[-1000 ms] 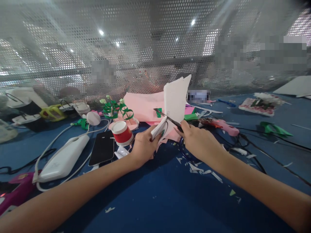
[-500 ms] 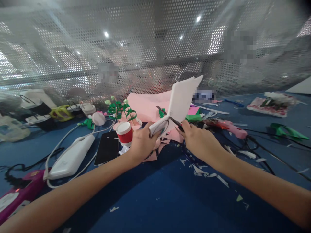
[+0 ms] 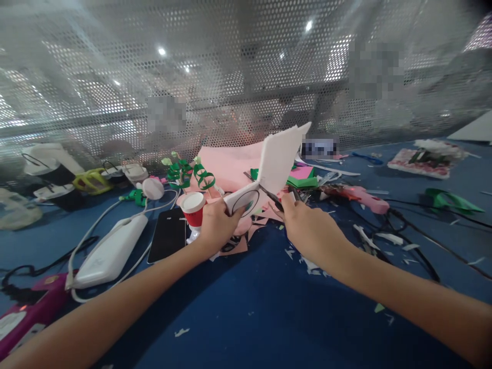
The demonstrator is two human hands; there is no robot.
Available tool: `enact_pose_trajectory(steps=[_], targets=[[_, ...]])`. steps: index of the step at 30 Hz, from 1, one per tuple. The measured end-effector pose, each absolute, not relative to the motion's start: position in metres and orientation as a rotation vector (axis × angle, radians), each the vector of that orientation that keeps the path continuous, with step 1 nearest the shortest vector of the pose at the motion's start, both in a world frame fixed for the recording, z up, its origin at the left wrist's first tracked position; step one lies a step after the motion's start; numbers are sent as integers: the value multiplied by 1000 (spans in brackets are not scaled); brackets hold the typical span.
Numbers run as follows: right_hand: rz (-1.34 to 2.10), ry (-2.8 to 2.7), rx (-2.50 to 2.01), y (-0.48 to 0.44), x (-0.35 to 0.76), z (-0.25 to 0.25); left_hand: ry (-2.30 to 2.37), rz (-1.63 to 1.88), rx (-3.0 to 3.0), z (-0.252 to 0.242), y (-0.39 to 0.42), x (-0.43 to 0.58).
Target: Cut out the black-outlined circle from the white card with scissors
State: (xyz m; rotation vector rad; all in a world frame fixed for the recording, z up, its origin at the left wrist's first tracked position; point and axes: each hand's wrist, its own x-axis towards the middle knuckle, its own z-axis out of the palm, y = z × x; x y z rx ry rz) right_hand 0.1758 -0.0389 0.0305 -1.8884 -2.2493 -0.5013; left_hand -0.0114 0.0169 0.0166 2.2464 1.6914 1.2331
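Observation:
My left hand [image 3: 216,224] pinches the near part of a white foam sheet [image 3: 280,158], which bears a dark drawn circle. The far part of the sheet bends steeply upward from the held part. My right hand [image 3: 313,225] is closed on the handles of dark scissors [image 3: 272,197]. Their blades lie across the sheet at the bend, one tip showing beyond its left edge. Fingers hide most of the handles. A red cup with a white lid [image 3: 193,207] stands just left of my left hand, and pink paper [image 3: 230,166] lies behind the sheet.
To the left lie a black phone [image 3: 167,237], a white power bank [image 3: 111,251] with its cable and a magenta device [image 3: 36,312]. Green paper plants [image 3: 180,173] stand behind the cup. A pink glue gun [image 3: 365,199] with cords and white scraps [image 3: 390,238] is on the right.
The foam sheet and both hands have shifted slightly left in view, and more of the drawn circle shows. The scissors remain across the sheet; the camera view has moved a little.

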Motion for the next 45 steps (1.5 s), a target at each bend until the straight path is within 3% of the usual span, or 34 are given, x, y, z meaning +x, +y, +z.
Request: enact_pose_trajectory(steps=[8, 45], targets=[[-495, -2217, -2020, -49, 174, 33, 1746, 1185, 2195, 16, 21, -11], [-223, -2352, -1801, -13, 185, 29, 1588, 1228, 2466, 13, 16, -10]])
